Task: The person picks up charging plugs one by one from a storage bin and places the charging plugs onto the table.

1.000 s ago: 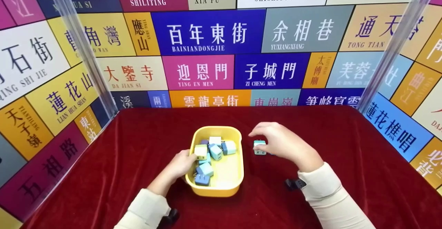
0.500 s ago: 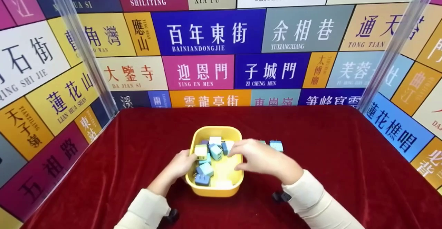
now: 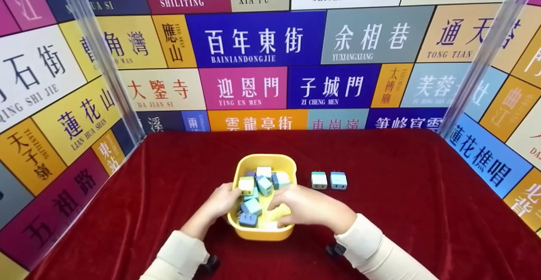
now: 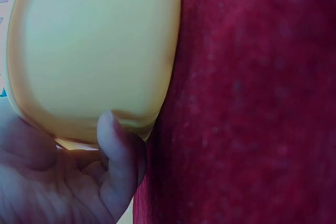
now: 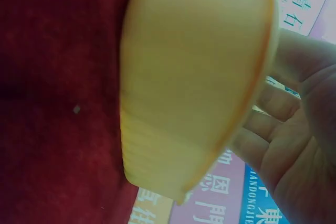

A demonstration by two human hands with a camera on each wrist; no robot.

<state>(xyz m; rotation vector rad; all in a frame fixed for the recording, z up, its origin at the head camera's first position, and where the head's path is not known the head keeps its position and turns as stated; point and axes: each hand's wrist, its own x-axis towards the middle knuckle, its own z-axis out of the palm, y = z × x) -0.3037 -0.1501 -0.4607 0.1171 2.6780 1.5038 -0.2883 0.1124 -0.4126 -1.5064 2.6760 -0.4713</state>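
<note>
A yellow plastic bin (image 3: pixel 291 166) stands on the cloth, holding several plug-in chargers in blue, white and yellow. My left hand (image 3: pixel 224 199) grips its left side by the rim; in the left wrist view the thumb lies against the outer wall. Over the right rim reaches my right hand (image 3: pixel 308 208), fingers lowered inside with thumb and index apart. A white charger (image 3: pixel 271 225) lies by the thumb on the bin's floor, partly hidden. In the right wrist view the bin wall hides my right fingertips.
Side by side to the right of the bin, a green-and-white charger (image 3: pixel 319 180) and a blue charger (image 3: pixel 338 180) stand on the dark red cloth (image 3: pixel 397 166). Panels with place names (image 3: pixel 253 39) rise behind and at both sides.
My right hand has moved left from the chargers on the cloth and down into the bin. Both cloth chargers are now uncovered. The left hand and the bin stay put.
</note>
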